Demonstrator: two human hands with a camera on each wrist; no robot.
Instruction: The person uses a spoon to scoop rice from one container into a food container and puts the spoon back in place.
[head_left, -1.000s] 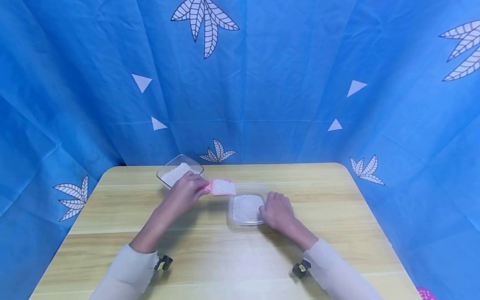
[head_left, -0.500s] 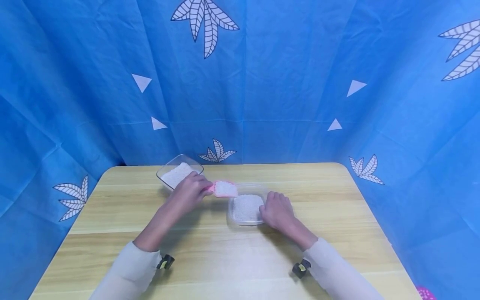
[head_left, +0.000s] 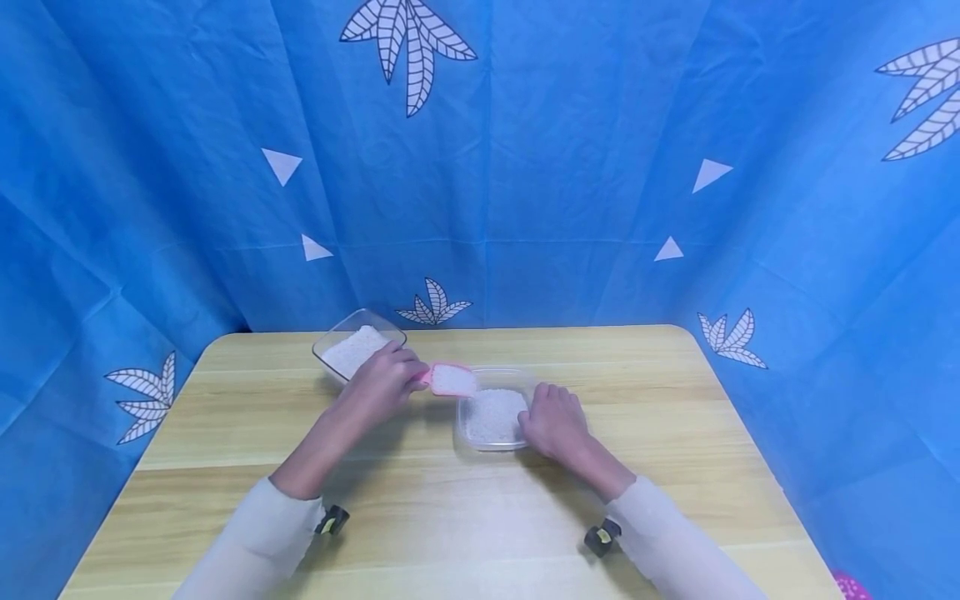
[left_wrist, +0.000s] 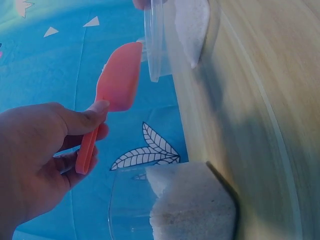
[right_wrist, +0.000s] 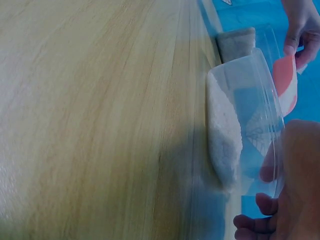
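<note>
Your right hand (head_left: 557,422) gripped the tub (head_left: 495,447) at three o'clock; your left hand (head_left: 381,382) pinched the scoop (left_wrist: 120,80) near ten, where early tipping risked spilling grains (head_left: 453,380).

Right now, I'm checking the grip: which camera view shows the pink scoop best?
The left wrist view: the pink scoop is largest there, with the left hand gripping its handle. The head view shows it small, white contents visible; the right wrist view, mainly its bowl.
</note>
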